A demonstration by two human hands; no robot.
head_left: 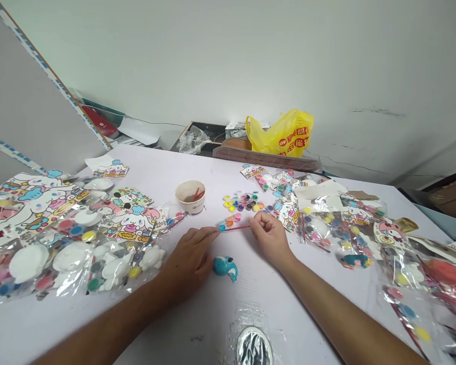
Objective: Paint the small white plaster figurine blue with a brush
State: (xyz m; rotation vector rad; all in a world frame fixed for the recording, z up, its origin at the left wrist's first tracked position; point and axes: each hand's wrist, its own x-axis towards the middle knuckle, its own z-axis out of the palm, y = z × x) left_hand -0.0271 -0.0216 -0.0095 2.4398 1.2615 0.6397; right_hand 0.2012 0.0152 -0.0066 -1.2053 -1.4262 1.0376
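My right hand (269,237) is closed in a pinch round a thin red paintbrush (238,227). The brush points left, its tip at a small pot of blue paint (222,227). My left hand (192,256) rests on the table with fingers stretched out, the fingertips at the left side of that pot. Pink and orange paint pots (230,221) sit just behind the brush. Near my left thumb lies a small blue-painted whale-like figure (225,267) with some white on it.
A paper cup (190,196) with murky liquid and red sticks stands behind my left hand. Several loose paint pots (247,201) lie beyond the brush. Bagged painting kits (116,263) cover the left; more kits (319,228) lie right. A yellow bag (283,134) stands at the back.
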